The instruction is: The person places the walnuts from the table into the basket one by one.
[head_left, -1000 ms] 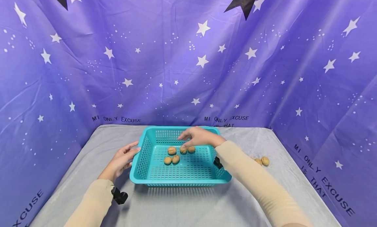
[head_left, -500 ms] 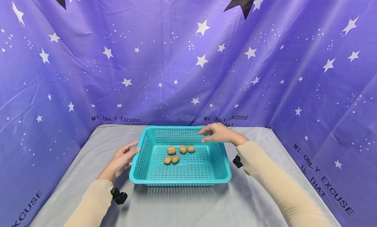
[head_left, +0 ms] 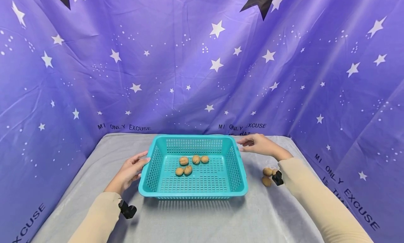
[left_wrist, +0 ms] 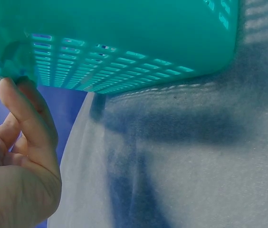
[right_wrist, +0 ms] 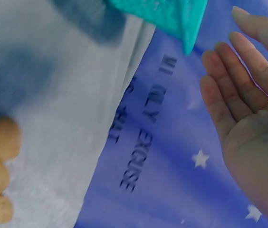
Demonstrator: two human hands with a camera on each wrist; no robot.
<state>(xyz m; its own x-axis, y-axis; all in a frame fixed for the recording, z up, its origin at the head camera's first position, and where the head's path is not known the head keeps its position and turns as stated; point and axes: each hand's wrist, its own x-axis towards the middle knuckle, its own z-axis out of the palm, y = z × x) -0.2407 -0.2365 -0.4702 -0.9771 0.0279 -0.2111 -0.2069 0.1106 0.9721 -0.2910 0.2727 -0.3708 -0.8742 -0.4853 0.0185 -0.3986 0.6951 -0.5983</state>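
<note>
A turquoise plastic basket (head_left: 192,194) with slotted walls stands on the table, several walnuts (head_left: 188,170) on its floor. My left hand (head_left: 128,173) pinches the rim at the basket's left side; the left wrist view shows that hand (left_wrist: 27,142) with thumb and fingers at the rim. Just off the basket's right rim is my right hand (head_left: 260,144), holding nothing. Its fingers are relaxed and slightly bent in the right wrist view, where the palm of the hand (right_wrist: 253,109) shows bare.
More walnuts (head_left: 266,181) lie on the grey cloth right of the basket, partly hidden by the right wrist's black camera (head_left: 277,178). A purple star-patterned curtain (head_left: 176,78) encloses the table (head_left: 195,222) at the back and sides.
My right hand has moved right, from over the walnuts in the basket to outside its right rim. The walnuts there lie still. My left hand keeps its hold on the rim.
</note>
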